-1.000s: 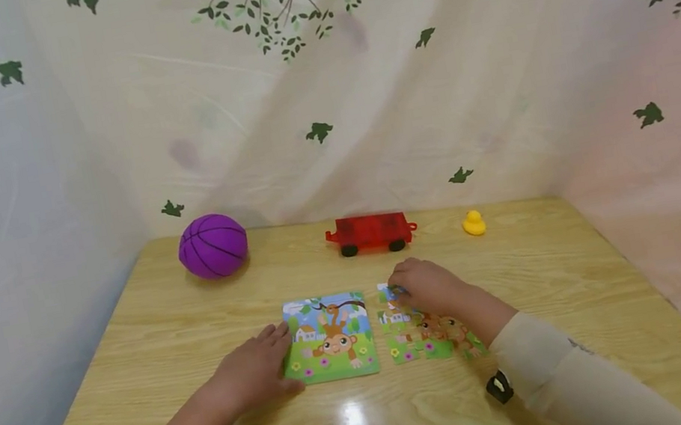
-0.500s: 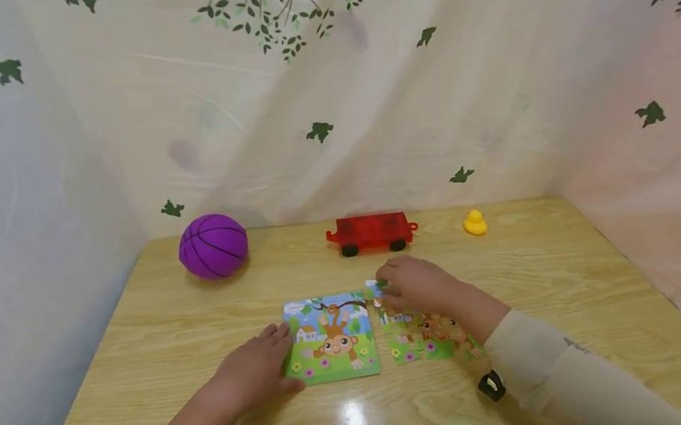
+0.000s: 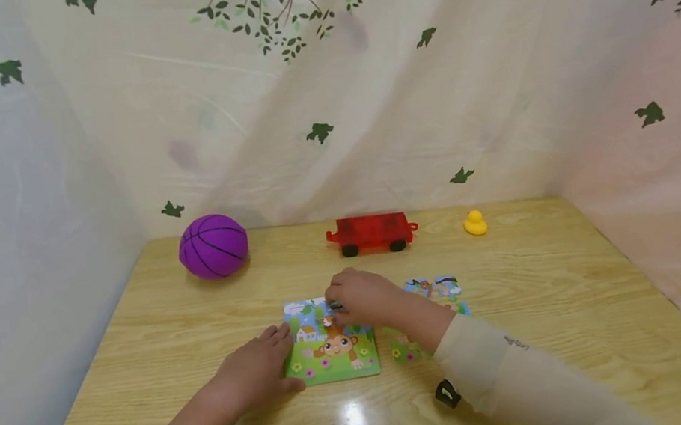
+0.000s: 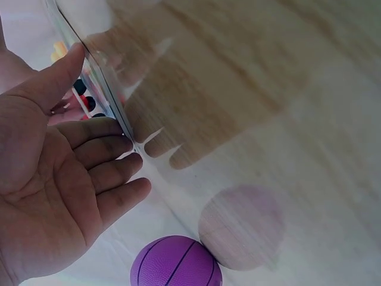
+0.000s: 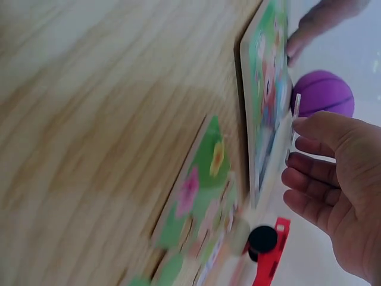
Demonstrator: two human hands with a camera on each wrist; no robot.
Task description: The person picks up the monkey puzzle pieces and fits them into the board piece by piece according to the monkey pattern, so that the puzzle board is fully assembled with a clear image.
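A square puzzle board [image 3: 334,367] with a monkey picture lies on the table. My left hand [image 3: 252,372] rests at its left side with fingers extended; in the left wrist view this hand [image 4: 53,173] has its fingertips against the board's edge. Over the board's upper right part is my right hand [image 3: 371,306]. In the right wrist view, its thumb and fingers pinch a thin puzzle piece [image 5: 297,106], seen edge-on above the board [image 5: 262,77]. Several loose puzzle pieces [image 3: 446,286] lie right of the board, partly hidden by the right forearm.
Along the back of the wooden table [image 3: 528,270] stand a purple ball [image 3: 213,246], a red toy wagon [image 3: 373,231] and a yellow rubber duck [image 3: 475,224]. A leaf-patterned cloth [image 3: 247,145] hangs behind and at both sides.
The right hand has moved left from the loose pieces to above the board, carrying a puzzle piece. More loose pieces at the upper right are uncovered. The left hand stays put.
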